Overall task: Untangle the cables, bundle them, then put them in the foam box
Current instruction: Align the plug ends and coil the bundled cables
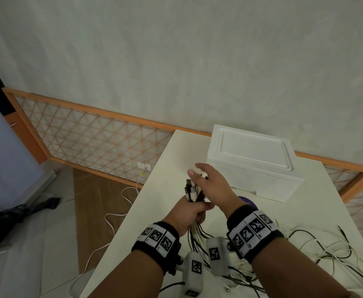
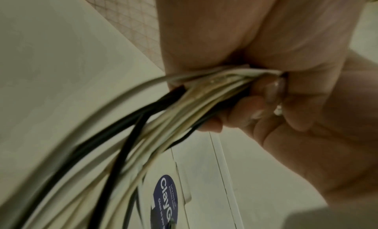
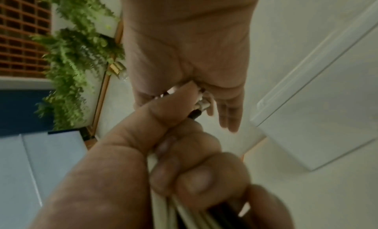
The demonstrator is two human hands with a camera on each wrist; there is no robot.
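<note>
My left hand (image 1: 194, 208) grips a bundle of white and black cables (image 1: 191, 191) upright above the table, with the plug ends sticking out of the fist. The cables (image 2: 163, 119) run down out of the curled left fingers (image 2: 266, 95). My right hand (image 1: 200, 173) is flat with straight fingers, and its palm (image 3: 194, 54) rests against the plug ends (image 3: 201, 105). Below them the strands trail onto the table. The white foam box (image 1: 251, 168) stands just behind the hands with its lid on.
More loose cables (image 1: 316, 244) sprawl over the table's (image 1: 170, 158) near right part. A purple round label (image 2: 165, 200) lies in front of the box. The table's left edge drops to the floor, where a white cord (image 1: 112, 216) runs from a wall socket (image 1: 143, 166).
</note>
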